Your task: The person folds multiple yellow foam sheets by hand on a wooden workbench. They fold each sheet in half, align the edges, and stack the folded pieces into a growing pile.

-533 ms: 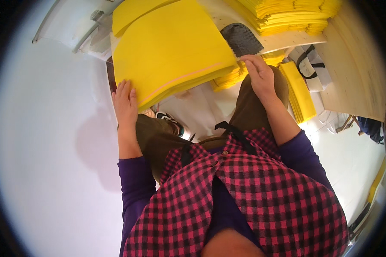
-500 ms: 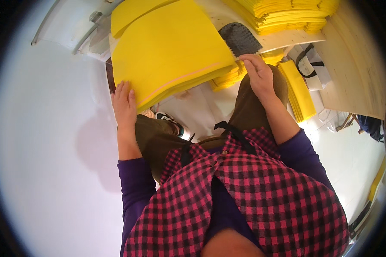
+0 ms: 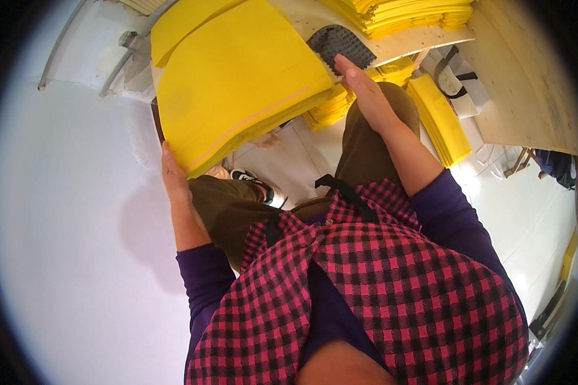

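Left hand [image 3: 173, 183] is gripping the near corner of a thick yellow sheet stack [image 3: 237, 83] held over the lap — right hand [image 3: 365, 93] is pressing flat, fingers together, against its right edge. More yellow piles [image 3: 417, 16] are sitting on the wooden table [image 3: 526, 83] behind, a dark mesh pad [image 3: 340, 42] just beside the fingertips.

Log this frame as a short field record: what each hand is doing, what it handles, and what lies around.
left hand: supports the lower left edge of the yellow sheet stack
right hand: flat and open against the stack's right edge
stack: thick, tilted, held over the person's lap
nearby: more yellow sheets piled on a wooden shelf; dark mesh pad by the right fingertips; yellow bundle by the right knee
floor: white tiles
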